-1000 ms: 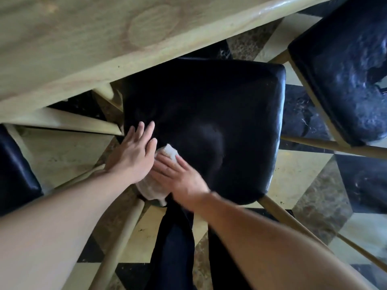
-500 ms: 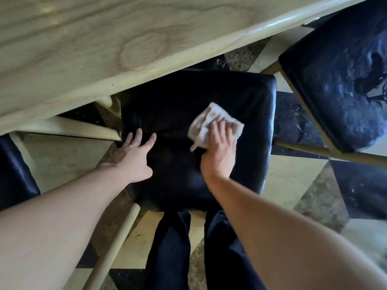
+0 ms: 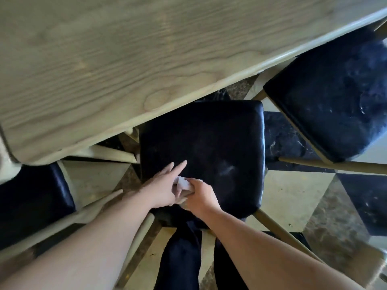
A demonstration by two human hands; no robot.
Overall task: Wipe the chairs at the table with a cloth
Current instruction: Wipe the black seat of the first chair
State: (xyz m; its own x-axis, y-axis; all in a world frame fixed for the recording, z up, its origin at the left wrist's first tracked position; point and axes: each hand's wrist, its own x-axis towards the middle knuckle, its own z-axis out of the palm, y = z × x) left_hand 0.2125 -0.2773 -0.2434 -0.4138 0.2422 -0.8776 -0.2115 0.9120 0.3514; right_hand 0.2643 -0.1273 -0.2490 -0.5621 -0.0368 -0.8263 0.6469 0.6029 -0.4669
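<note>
The white cloth (image 3: 182, 184) was bunched up at the near left corner of the middle chair's black padded seat (image 3: 209, 147), which was half tucked under the table edge. A second black seat (image 3: 333, 101) stood to its right, a third (image 3: 31, 197) left.

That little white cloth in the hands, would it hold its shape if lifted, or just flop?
Probably flop: the cloth is bunched and creased in the right hand, next to the left hand. It looks light, since little of it shows. It likely slides easily over the glossy chair seat.
</note>
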